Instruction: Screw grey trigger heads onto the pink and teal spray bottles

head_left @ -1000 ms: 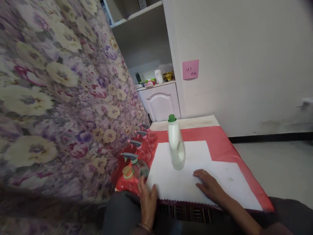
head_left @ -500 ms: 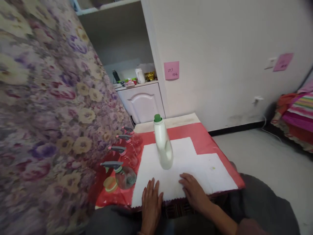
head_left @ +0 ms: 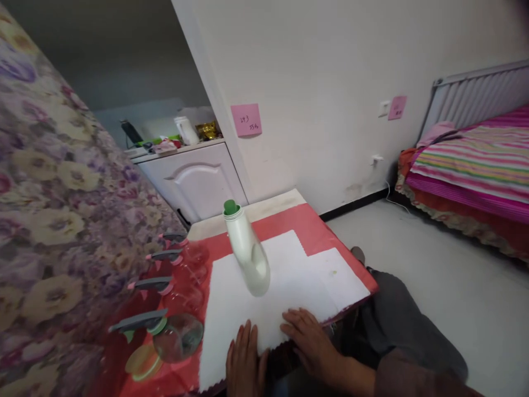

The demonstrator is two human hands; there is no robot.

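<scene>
A pale green-white plastic bottle (head_left: 249, 251) with a side handle and a green spout in its mouth stands on a white cloth (head_left: 297, 275). At the cloth's near edge my left hand (head_left: 244, 361) lies flat with fingers stretched out, holding nothing. My right hand (head_left: 306, 336) rests on the same edge to the right, fingers extended and empty. Both hands are apart from the bottle. Along the left side stand several clear spray bottles (head_left: 178, 337) with grey trigger heads. A round yellowish lid (head_left: 143, 362) lies beside the nearest one.
A red cover (head_left: 285, 220) lies on the table under the cloth. Floral curtain (head_left: 61, 220) hangs close on the left. Behind stand a white cabinet (head_left: 198, 176) with small items on top and a wall with a pink note (head_left: 246, 119). A bed (head_left: 475, 160) is at right.
The view has turned to the right, so the table and bottle appear farther left and more of the bed shows. Both hands still rest at the cloth's near edge.
</scene>
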